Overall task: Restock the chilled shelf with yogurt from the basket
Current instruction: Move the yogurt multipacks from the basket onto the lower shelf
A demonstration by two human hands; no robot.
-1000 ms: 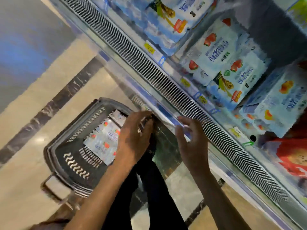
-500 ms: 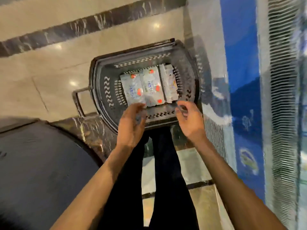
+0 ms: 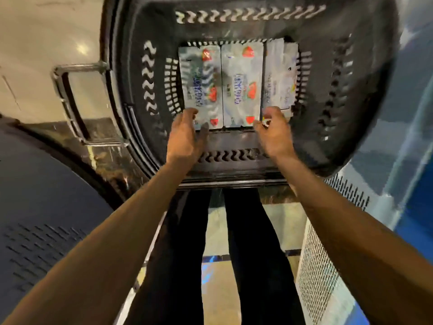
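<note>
- Dark blue and curved, a big plastic thing with rows of little slots (image 3: 46, 207) fills the left edge.
- Shiny cream floor tiles (image 3: 35, 31) show in the top left corner.
- A bent silver metal handle (image 3: 70, 102) sticks out from the left side of the basket.
- The big black plastic basket (image 3: 133, 66), with wavy holes in its walls, sits on the floor just past the person's legs.
- The left hand (image 3: 187, 137) reaches into the basket. Its fingers are loose and spread a little, and they hold nothing. The fingertips and thumb are over the near end of the left pack.
- The left yogurt pack (image 3: 201, 85) is flat and silvery white with red strawberries on it. It lies on the bottom of the basket.
- The middle yogurt pack (image 3: 241, 85) looks the same and lies right against it.
- Two black trouser legs (image 3: 253, 254) stand below the basket in the picture, between the two bare arms.
- The right hand (image 3: 273, 134) is in the basket too, at the near end of the right pack. Its fingers are curled in. It may be pinching the pack's corner, but the picture is too blurry there to tell.
- The right yogurt pack (image 3: 280, 76) is paler and lies beside the middle one, next to the basket's right wall.
- A white metal grille full of tiny holes (image 3: 321, 277) stands at the lower right.
- A bright blue panel (image 3: 421, 231) is at the right edge.
</note>
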